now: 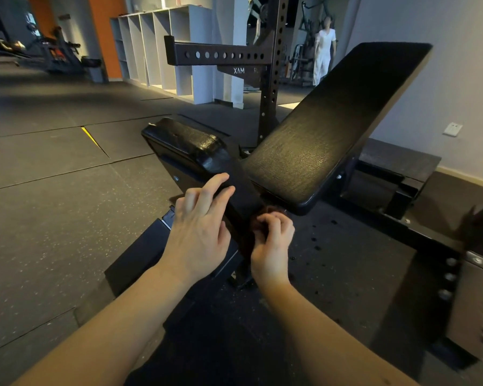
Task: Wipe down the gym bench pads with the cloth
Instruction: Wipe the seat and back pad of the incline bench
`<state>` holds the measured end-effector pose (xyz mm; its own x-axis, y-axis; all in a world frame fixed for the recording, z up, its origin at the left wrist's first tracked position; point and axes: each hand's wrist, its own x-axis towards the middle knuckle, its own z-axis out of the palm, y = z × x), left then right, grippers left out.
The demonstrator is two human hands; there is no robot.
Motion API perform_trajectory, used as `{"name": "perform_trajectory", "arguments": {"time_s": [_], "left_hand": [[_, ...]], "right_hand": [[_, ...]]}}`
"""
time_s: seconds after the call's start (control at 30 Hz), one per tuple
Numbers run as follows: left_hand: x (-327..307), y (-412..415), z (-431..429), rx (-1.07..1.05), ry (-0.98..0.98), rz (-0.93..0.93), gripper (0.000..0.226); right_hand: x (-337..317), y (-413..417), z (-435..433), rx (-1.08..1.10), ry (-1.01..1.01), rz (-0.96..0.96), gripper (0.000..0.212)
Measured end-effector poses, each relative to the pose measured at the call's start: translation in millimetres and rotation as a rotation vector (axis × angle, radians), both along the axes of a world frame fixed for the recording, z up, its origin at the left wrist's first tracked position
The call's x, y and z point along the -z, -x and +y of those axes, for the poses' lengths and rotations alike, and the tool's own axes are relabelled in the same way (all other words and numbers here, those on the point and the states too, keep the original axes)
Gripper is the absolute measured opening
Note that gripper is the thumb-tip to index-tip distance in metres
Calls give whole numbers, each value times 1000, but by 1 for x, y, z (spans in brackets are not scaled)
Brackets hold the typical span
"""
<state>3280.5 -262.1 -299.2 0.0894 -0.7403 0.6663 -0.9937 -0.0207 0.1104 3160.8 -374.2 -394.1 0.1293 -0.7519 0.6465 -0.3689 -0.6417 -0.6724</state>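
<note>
Two black pads: seat pad [190, 143] glossy, creased, round-cornered, tipped up; back pad [332, 129] grainy, flat, rising just right of seat pad. Left grip [201, 229] relaxed, straight fingers [216, 183] on seat pad's near edge. Right grip [273, 240] curled round crumpled reddish-brown cloth [267, 212] below seat pad's near end. Open speckled rubber floor [53, 218] left of seat pad

The back pad [332, 121] is long, black and finely textured. It slopes up and away, its rounded lower end nearest the camera. The seat pad [187, 143] is shorter, glossy black, with creased, worn vinyl at its far corner. It tilts up the other way, so the two meet in a V. The cloth [264, 214] is a dark reddish-brown wad, mostly hidden in the curled fingers of the right hand [272, 243], just under the back pad's lower end.
</note>
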Motion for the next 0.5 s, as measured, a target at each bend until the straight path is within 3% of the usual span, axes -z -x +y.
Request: {"name": "perform_trajectory", "arguments": {"time_s": [0.1, 0.17, 0.27, 0.37, 0.5], "left_hand": [[1, -1, -1, 0, -18, -14, 61], [1, -2, -1, 2, -20, -13, 60], [1, -2, -2, 0, -6, 6, 59], [4, 0, -3, 12, 18, 43, 57], [4, 2, -6, 22, 23, 58, 56]], "right_hand": [[4, -2, 5, 61, -233, -92, 27], [-14, -9, 11, 40, -284, -203, 23], [-52, -18, 21, -103, -154, -289, 19], [-61, -26, 21, -152, 13, -198, 21], [-26, -11, 8, -106, 79, -35, 36]]}}
